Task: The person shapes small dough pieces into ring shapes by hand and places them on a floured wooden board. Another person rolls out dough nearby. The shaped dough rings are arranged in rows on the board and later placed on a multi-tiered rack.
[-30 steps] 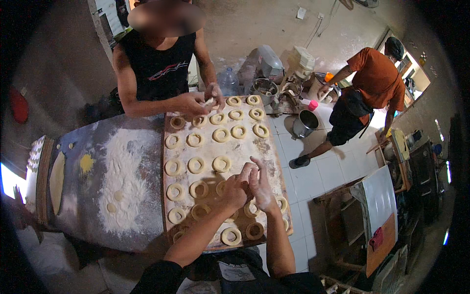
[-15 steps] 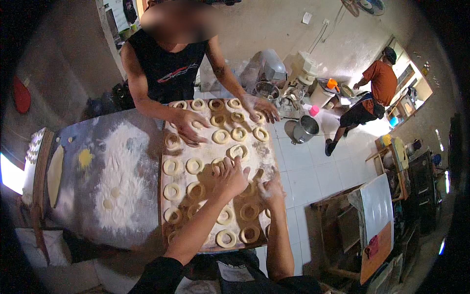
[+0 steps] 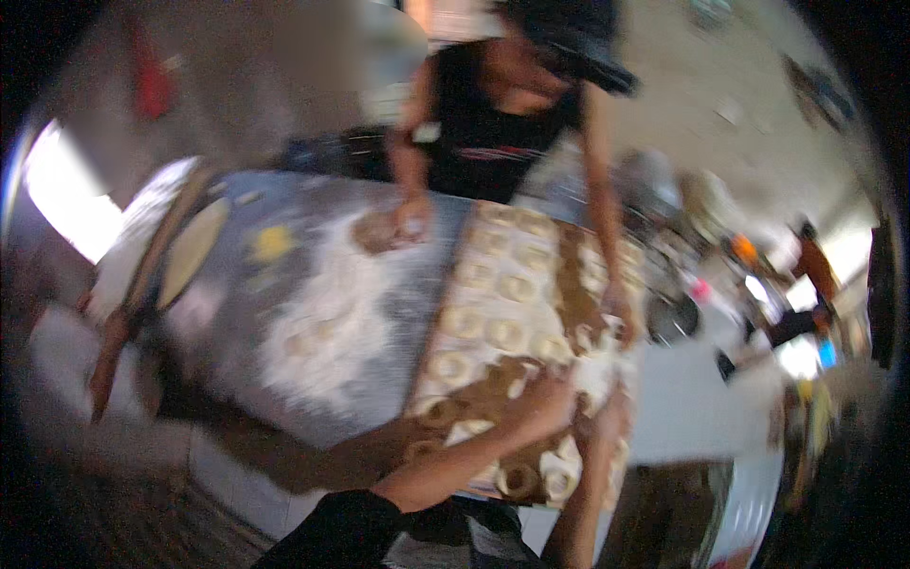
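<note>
My left hand (image 3: 555,391) and my right hand (image 3: 605,417) are at the right part of a floured wooden board (image 3: 428,389) laid with several pale dough rings (image 3: 504,332). Both hands are blurred, so their fingers and anything between them cannot be made out. A co-worker's hand (image 3: 616,318) reaches down just beyond mine. That person's other hand (image 3: 409,223) is over the flour-dusted dark table (image 3: 218,360) left of the board, where white flour (image 3: 327,351), yellow powder (image 3: 270,242) and a long flat dough piece (image 3: 194,251) lie.
The co-worker (image 3: 493,114) in a black tank top and cap leans across from me. A person in orange (image 3: 813,266) stands at the back right, near a steel pot (image 3: 671,322) on the tiled floor (image 3: 697,408). Mixers (image 3: 701,204) are by the wall.
The view has swung leftward, shifting the scene right. The co-worker's hand has moved from the board onto the left table's flour. My hands, clasped earlier, separated and remain low over the board.
</note>
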{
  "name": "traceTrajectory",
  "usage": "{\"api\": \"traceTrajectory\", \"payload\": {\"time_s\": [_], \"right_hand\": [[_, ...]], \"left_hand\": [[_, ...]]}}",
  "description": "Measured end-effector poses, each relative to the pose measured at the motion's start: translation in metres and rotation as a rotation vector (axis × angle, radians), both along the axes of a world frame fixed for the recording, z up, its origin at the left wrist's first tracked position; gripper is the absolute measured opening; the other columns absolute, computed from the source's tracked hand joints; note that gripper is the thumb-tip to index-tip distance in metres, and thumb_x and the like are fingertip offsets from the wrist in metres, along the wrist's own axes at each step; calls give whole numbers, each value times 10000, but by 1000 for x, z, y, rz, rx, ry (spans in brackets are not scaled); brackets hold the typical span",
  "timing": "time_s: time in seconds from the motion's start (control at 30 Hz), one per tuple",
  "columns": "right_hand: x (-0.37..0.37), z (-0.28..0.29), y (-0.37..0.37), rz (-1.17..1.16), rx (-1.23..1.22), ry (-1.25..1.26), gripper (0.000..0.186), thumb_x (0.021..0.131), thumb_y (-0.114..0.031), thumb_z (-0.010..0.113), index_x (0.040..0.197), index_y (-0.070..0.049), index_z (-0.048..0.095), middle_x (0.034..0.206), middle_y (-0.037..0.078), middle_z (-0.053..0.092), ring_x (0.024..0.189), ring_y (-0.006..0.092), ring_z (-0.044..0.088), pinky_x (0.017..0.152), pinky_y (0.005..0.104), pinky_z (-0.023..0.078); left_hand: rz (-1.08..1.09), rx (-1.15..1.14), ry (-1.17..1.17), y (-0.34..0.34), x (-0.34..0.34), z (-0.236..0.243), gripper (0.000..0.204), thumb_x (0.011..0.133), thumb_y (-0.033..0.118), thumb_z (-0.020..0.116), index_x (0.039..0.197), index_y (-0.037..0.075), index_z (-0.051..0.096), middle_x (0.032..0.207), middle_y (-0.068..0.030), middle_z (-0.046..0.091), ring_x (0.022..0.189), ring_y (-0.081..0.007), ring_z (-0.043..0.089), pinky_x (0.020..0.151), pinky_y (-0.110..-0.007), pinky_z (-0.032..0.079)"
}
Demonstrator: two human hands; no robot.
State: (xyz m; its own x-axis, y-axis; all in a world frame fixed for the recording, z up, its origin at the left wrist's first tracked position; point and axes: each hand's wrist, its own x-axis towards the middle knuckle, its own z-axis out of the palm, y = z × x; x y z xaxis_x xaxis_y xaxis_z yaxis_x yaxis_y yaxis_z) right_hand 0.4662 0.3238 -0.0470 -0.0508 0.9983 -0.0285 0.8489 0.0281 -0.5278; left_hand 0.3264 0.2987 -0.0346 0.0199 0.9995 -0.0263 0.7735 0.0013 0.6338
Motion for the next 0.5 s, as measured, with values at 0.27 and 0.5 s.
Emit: {"api": "traceTrajectory", "payload": {"time_s": [0.27, 0.5], "right_hand": [[-275, 6, -93, 1007, -141, 269, 249, 876, -247, 625, 1026, -53, 668, 980, 200, 671, 901, 401, 645, 826, 442, 530], [-441, -33, -160, 1289, 599, 11, 373, 853, -241, 661, 1164, -45, 597, 915, 189, 679, 856, 410, 642, 794, 471, 519]], "left_hand": [[863, 192, -236, -184, -211, -30, 250, 898, 97, 523, 1100, -40, 577, 1015, -279, 647, 952, -468, 623, 792, -517, 502], [1105, 109, -74, -299, -318, -65, 272, 956, 201, 548, 1102, -21, 603, 936, -273, 672, 867, -465, 647, 775, -531, 506]]}}
